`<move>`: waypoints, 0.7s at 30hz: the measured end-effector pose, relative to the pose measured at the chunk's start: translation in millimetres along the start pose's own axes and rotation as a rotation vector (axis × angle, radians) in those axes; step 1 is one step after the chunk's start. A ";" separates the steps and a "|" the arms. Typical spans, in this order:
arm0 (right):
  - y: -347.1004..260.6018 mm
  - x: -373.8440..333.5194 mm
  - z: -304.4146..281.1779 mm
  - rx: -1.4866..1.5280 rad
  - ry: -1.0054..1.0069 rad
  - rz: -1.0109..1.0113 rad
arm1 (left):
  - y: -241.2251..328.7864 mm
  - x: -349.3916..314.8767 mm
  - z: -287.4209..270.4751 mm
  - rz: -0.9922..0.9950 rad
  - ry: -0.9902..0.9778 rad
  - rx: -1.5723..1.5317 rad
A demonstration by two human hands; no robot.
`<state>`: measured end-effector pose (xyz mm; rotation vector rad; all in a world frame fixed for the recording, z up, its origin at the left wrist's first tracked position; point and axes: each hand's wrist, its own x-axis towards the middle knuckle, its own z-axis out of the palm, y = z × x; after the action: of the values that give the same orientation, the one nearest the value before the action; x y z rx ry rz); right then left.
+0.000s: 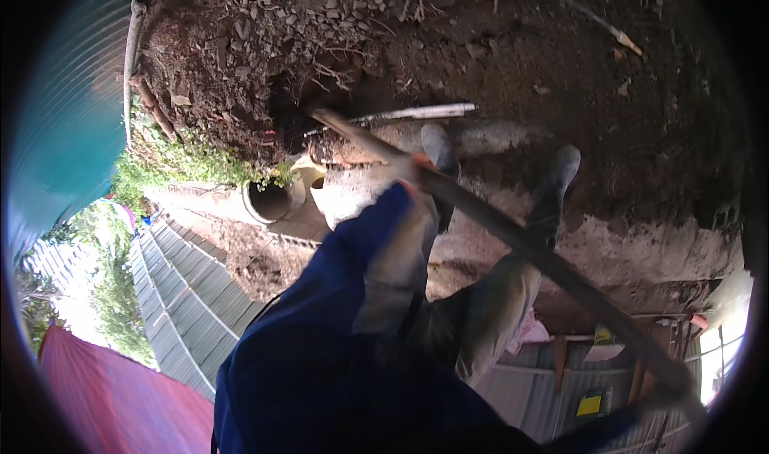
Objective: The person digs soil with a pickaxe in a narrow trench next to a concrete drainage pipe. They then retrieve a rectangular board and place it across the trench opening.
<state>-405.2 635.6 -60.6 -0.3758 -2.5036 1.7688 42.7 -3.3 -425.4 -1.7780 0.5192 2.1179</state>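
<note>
A long wooden pole [513,234] slants across the view from the upper left down to the lower right. My left hand [420,165], at the end of a dark blue sleeve, is closed around its upper part. At the lower right my right hand [669,399], dim and blurred, is wrapped around the thick near end. The far tip of the pole reaches a dark hollow [292,109] in the soil; whether it carries a tool head there is hidden. My boots [561,169] stand on a pale ledge below the dug earth.
Loose stones and roots [328,13] cover the dirt bank. A white strip [428,112] lies beside the pole. An open pipe [267,201] sits left, under green plants [192,157]. A thin rod [577,9] lies at the upper right. Corrugated roofing [184,270] is lower left.
</note>
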 end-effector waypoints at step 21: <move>35.6 18.3 -47.0 0.440 -0.427 0.033 | -73.7 13.7 8.5 0.163 0.303 -0.419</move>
<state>-408.5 694.3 -79.5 -0.0104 -2.2342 2.5599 67.6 65.9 -442.5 -2.3863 0.3146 2.1968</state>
